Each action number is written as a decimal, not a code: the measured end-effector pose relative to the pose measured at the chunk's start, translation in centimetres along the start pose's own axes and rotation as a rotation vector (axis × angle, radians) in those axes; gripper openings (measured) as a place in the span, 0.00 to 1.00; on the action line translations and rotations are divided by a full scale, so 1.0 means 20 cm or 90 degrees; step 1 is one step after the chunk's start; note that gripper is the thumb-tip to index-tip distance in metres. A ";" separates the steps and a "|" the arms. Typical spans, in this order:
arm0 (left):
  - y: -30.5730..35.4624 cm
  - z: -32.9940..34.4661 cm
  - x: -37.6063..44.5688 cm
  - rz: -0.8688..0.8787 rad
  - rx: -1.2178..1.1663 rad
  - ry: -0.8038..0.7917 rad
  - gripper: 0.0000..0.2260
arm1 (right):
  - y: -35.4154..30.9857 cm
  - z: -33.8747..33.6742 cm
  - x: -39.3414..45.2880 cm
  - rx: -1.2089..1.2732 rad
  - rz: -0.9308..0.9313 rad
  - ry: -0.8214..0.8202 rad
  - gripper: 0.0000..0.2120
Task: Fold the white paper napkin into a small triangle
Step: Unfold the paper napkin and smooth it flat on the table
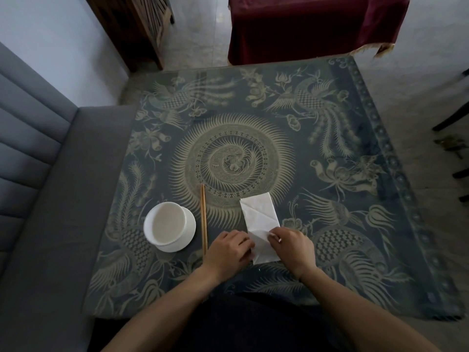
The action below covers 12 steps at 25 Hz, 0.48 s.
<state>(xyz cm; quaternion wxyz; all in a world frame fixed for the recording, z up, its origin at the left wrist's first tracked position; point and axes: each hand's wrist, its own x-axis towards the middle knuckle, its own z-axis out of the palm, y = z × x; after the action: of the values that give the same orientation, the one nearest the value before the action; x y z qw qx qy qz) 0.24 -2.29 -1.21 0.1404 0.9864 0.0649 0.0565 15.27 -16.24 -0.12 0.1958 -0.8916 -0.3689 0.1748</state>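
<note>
Patterned blue-and-cream counter (253, 102) carries a creased white paper napkin (258, 214); left hand (228, 250) presses its near edge flat, right hand (294, 247) pinches a fold.

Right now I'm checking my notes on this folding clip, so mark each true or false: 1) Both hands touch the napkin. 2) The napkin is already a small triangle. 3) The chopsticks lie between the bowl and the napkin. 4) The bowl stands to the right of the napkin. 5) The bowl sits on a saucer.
1) True: the left hand and the right hand both rest on the near end of the napkin.
2) False: it is still a long rectangle with creases.
3) True: the chopsticks lie between them.
4) False: the bowl stands to its left.
5) True: a white saucer shows beneath it.
</note>
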 end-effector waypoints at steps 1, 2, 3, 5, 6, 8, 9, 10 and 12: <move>-0.01 0.00 -0.01 0.009 0.005 -0.032 0.10 | 0.00 0.00 0.00 0.015 0.019 0.002 0.07; -0.01 0.01 -0.01 0.016 0.015 -0.060 0.13 | 0.00 0.00 0.01 0.029 0.038 0.003 0.08; -0.01 0.01 -0.01 0.018 0.023 -0.085 0.15 | 0.00 -0.01 0.01 0.042 0.054 0.005 0.09; -0.01 0.01 0.01 0.013 0.033 -0.124 0.18 | 0.00 -0.02 0.01 0.070 0.085 0.010 0.10; -0.02 0.01 0.02 0.010 0.036 -0.136 0.18 | 0.00 -0.03 0.02 0.085 0.102 0.014 0.11; -0.02 0.02 0.03 0.002 0.036 -0.147 0.17 | 0.02 -0.05 0.02 0.112 0.142 0.018 0.12; -0.03 0.03 0.03 0.000 0.033 -0.147 0.17 | 0.03 -0.07 0.02 0.124 0.162 0.020 0.12; -0.03 0.04 0.03 -0.002 0.032 -0.145 0.16 | 0.05 -0.08 0.01 0.134 0.177 0.024 0.12; -0.03 0.05 0.03 -0.006 0.028 -0.143 0.16 | 0.09 -0.11 0.00 0.144 0.201 0.032 0.13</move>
<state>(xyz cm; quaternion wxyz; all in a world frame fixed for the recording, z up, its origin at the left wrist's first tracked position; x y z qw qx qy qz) 0.97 -1.87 -2.35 0.1256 0.9890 0.0546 -0.0566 17.30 -17.90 0.86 0.2745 -0.9147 -0.1975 0.2213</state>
